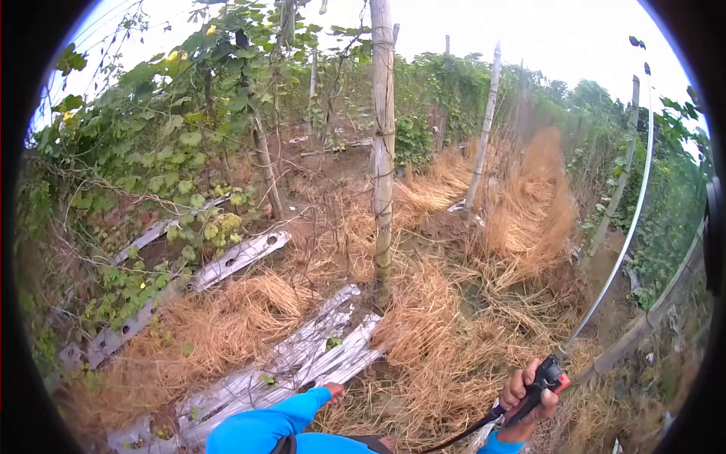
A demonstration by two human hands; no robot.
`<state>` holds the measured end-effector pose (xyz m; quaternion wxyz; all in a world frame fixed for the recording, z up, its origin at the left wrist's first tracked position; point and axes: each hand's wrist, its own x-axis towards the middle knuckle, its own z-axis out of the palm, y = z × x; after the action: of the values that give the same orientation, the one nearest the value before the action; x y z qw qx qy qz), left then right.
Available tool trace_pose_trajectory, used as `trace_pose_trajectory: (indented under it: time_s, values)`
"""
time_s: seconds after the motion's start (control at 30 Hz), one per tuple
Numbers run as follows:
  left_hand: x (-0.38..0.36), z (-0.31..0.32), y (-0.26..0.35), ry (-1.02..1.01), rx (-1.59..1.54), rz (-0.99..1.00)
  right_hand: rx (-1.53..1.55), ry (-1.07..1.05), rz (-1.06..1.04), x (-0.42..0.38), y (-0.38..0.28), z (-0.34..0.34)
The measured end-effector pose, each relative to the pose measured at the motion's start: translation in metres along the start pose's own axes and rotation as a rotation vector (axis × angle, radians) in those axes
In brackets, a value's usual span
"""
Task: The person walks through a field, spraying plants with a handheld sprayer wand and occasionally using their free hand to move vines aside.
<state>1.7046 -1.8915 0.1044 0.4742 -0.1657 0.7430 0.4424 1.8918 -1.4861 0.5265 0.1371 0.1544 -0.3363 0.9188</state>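
My right hand is closed around the black handle of a sprayer wand, at the lower right. The handle has a red part by my thumb. From it the long, thin pale lance rises to the upper right, looking bowed, with a dark nozzle at its tip. A dark hose runs from the handle's lower end toward my body. My left hand is small in view at the end of a blue sleeve, low over the ground. Its fingers look curled; what they hold, if anything, is hidden.
A wooden post wound with dry vines stands ahead. Leafy climbing vines grow on the left. Dry straw and torn silvery plastic sheeting cover the ground. At right, a slanting pole passes near the wand.
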Motion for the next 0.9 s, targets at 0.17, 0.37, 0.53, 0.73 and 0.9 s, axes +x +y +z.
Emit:
trace_pose_trajectory:
  time_s: [0.17,0.37,0.53,0.73,0.9]
  values:
    - [0.005,-0.008,-0.092,-0.13,-0.009,0.072,0.147,-0.191,0.172,-0.044,0.054,0.077]
    - [-0.07,-0.062,-0.262,-0.326,-0.244,-0.207,0.135,-0.137,0.372,-0.156,0.108,0.144]
    - [-0.145,-0.111,-0.397,-0.121,-0.393,-0.198,0.204,-0.146,0.499,-0.219,0.13,0.198]
    - [-0.215,-0.098,-0.462,0.132,-0.297,-0.22,0.104,-0.152,0.378,-0.267,0.147,0.272]
    - [-0.254,-0.092,-0.528,-0.015,-0.215,-0.182,-0.093,-0.158,0.13,-0.265,0.155,0.341]
